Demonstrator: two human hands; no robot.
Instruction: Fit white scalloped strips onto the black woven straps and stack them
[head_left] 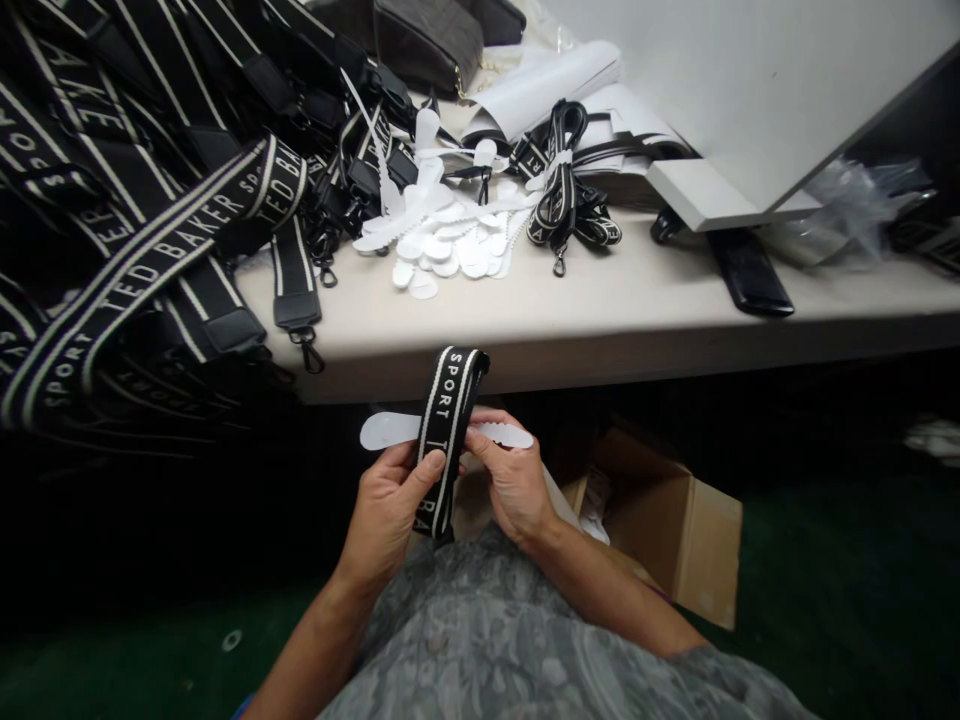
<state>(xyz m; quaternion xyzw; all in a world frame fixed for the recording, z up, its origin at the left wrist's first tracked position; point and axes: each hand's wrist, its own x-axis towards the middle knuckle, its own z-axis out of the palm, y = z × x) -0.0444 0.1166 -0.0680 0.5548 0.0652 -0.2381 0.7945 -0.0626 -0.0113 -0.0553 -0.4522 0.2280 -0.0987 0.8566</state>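
A folded black bag strap with white stripes and the word SPORT is held up in front of my body, below the table edge. My left hand is closed around it, thumb pressed on its face. Behind the strap runs a white plastic tie strip, its rounded end out to the left and its toothed end out to the right. My right hand pinches this strip close to the strap's right side. The fingers behind the strap are partly hidden.
Loose straps are heaped on the table's left. White strips lie piled mid-table beside a bundled strap. A dark phone-like object rests near a white board. An open cardboard box stands below right.
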